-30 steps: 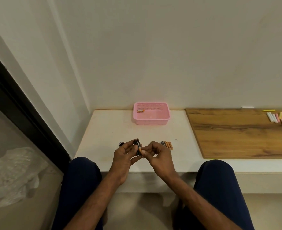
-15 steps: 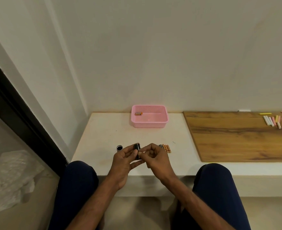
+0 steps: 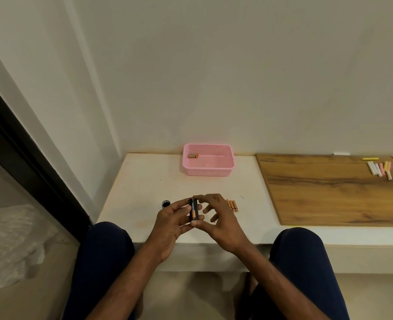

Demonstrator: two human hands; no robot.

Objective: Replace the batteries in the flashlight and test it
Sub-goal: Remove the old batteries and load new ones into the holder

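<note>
My left hand (image 3: 170, 221) grips a black battery holder (image 3: 191, 210) from the left, just above the near edge of the white ledge (image 3: 144, 181). A black and copper battery (image 3: 194, 211) lies lengthwise in the holder. My right hand (image 3: 221, 219) pinches this battery end to end, forefinger at the top and thumb at the bottom. A small black round flashlight part (image 3: 166, 203) stands on the ledge left of my hands. Three copper-coloured batteries (image 3: 232, 205) lie side by side just right of my right hand.
A pink basket (image 3: 208, 170) stands at the back of the ledge with one battery (image 3: 192, 156) inside. A wooden board (image 3: 329, 190) covers the right side, with several chalk sticks (image 3: 379, 168) at its far end. My knees sit below the ledge's front edge.
The holder has turned so that the seated battery faces me. My right hand has shifted from pushing at its side to pinching its two ends. The camera view has tilted slightly.
</note>
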